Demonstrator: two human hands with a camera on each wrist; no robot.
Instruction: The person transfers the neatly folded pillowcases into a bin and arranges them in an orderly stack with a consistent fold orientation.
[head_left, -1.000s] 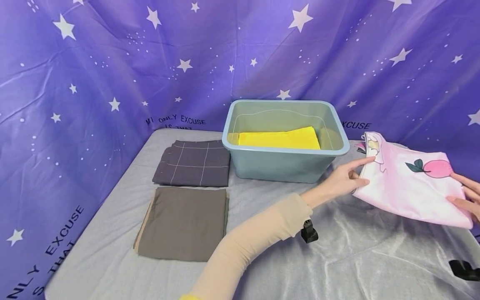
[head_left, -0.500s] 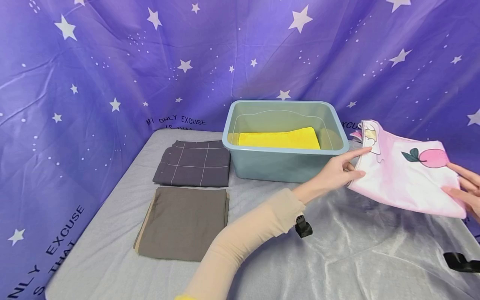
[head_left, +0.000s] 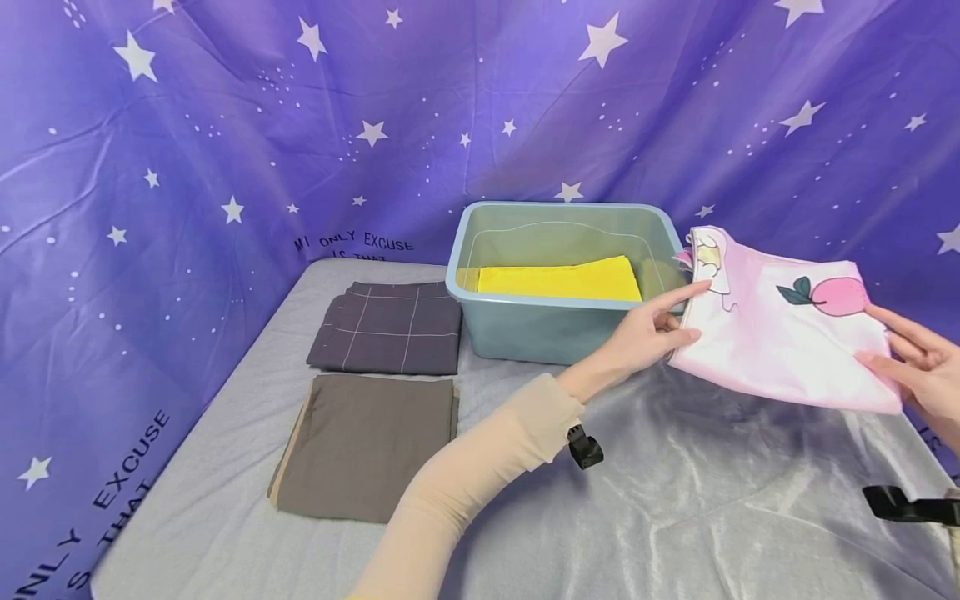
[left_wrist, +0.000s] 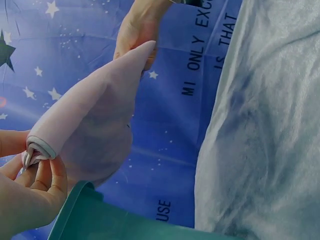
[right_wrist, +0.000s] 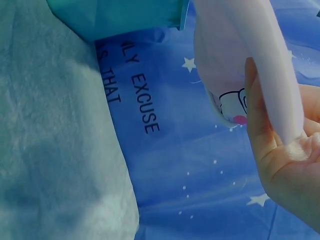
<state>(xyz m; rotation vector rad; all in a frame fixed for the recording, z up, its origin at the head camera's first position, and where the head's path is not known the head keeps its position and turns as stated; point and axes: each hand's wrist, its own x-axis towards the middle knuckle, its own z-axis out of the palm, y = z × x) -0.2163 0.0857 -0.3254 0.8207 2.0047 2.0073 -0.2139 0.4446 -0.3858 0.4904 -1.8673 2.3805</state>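
A folded pink-and-white cloth (head_left: 772,333) with a peach print hangs in the air between both hands, above the right part of the table. My left hand (head_left: 637,337) pinches its left edge between thumb and fingers, close to the bin's right front corner. On the opposite edge my right hand (head_left: 918,362) grips the cloth, thumb on the near face. The left wrist view shows the rolled end of the cloth (left_wrist: 82,112) in the left fingers. From the right wrist, the right hand (right_wrist: 280,155) is seen around the cloth's lower fold.
A blue-green plastic bin (head_left: 547,329) stands at the back of the table, with a folded yellow cloth (head_left: 558,281) inside. Left of it lie a folded dark checked cloth (head_left: 390,327) and, nearer, a folded brown cloth (head_left: 367,446). A starry purple curtain (head_left: 337,100) hangs behind.
Both hands have moved left and slightly up, carrying the pink-and-white cloth closer to the bin. Its left edge now overlaps the bin's right corner in the head view.
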